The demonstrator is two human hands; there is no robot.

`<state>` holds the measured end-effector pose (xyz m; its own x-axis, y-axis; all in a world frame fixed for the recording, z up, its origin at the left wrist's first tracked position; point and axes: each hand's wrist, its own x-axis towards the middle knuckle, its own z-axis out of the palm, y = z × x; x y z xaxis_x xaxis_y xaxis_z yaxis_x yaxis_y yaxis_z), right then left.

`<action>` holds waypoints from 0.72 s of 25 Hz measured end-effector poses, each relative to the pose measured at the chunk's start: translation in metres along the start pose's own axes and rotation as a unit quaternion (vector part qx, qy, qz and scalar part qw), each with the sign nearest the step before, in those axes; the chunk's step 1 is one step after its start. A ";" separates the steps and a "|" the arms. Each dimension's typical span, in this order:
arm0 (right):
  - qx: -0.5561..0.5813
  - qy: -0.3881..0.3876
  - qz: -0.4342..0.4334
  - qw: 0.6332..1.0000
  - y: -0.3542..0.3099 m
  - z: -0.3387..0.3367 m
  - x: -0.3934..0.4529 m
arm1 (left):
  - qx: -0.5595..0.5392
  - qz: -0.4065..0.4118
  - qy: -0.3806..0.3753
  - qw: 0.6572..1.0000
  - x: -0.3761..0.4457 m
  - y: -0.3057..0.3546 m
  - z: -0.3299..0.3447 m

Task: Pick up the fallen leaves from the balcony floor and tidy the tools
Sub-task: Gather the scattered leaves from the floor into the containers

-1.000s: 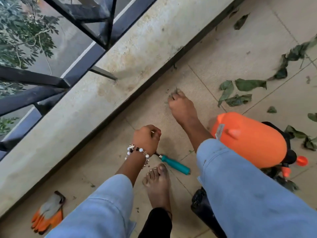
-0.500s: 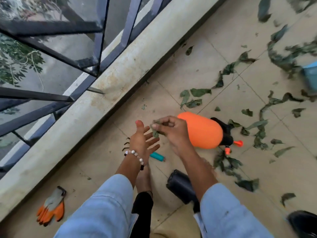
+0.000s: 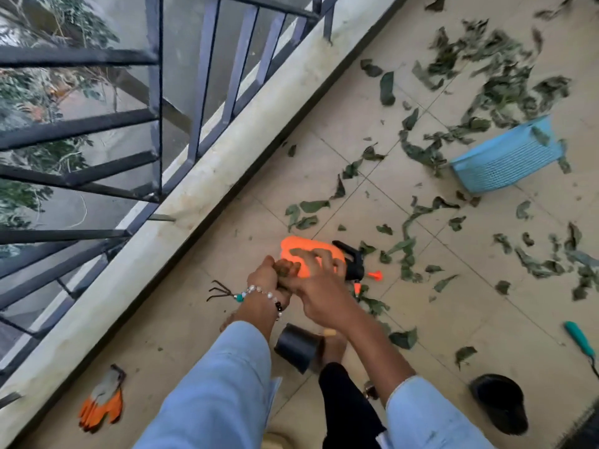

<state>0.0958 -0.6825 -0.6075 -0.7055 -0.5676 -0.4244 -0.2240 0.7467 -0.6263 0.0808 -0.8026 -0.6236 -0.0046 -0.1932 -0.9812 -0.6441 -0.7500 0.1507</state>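
From the head view, my left hand (image 3: 270, 280) is cupped and curled round a small wad of leaves (image 3: 285, 268), and my right hand (image 3: 319, 286) lies against it with fingers fairly straight, pressing the wad into the palm; I cannot tell whether its thumb is pinching anything. I judge the step in hand to be passing gathered leaves to the left so the right is free to fetch more. To do it well I'd close the left fingers fully before drawing the right away, since limp leaves slip out of a loose fist.

The held wad sits right between both hands, above the orange sprayer (image 3: 311, 254) lying on the balcony floor (image 3: 421, 319). The bulk of the fallen leaves (image 3: 486, 79) lies well apart, up and to the right, around the blue basket (image 3: 505, 163). The hand rake (image 3: 220, 291) lies just left of my left wrist, the gloves (image 3: 102, 405) near the ledge, and a teal-handled tool (image 3: 580, 341) far right.
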 end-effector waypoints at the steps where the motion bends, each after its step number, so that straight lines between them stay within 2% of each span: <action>1: 0.048 -0.002 0.026 0.998 0.010 -0.014 0.002 | -0.001 0.031 -0.007 0.999 0.006 0.007 0.006; 2: 0.147 0.020 0.052 0.988 0.017 -0.026 0.008 | 0.008 0.058 -0.008 0.998 -0.004 0.017 0.018; 4: 0.380 0.130 0.127 0.907 0.036 -0.034 0.032 | 0.061 0.105 0.014 0.992 0.002 0.035 0.035; 5: 0.413 0.182 0.181 0.873 0.050 -0.031 0.051 | 0.083 0.118 0.021 0.989 0.012 0.044 0.041; 6: 0.378 0.205 0.241 0.870 0.064 -0.025 0.070 | 0.110 0.121 0.036 0.986 0.022 0.055 0.047; 7: 0.329 0.195 0.292 0.877 0.082 -0.017 0.089 | 0.128 0.119 0.047 0.983 0.032 0.065 0.054; 10: 0.227 0.131 0.340 0.903 0.137 0.022 0.145 | 0.211 0.112 0.036 0.970 0.088 0.087 0.073; 12: 0.153 0.069 0.311 0.936 0.165 0.053 0.184 | 0.276 0.113 0.042 0.954 0.120 0.101 0.079; 14: 0.046 -0.026 0.243 0.969 0.188 0.086 0.223 | 0.318 0.121 0.037 0.940 0.160 0.114 0.090; 16: -0.043 -0.107 0.199 0.973 0.203 0.116 0.251 | 0.349 0.108 0.039 0.930 0.193 0.124 0.099; 18: -0.106 -0.122 0.174 0.971 0.212 0.139 0.265 | 0.359 0.100 0.034 0.927 0.221 0.130 0.108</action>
<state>-0.0450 -0.7231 -0.9434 -0.5882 -0.3136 -0.7454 -0.1522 0.9482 -0.2789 -0.0869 -0.8747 -0.8336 -0.1466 -0.3406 -0.9287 -0.9788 -0.0857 0.1860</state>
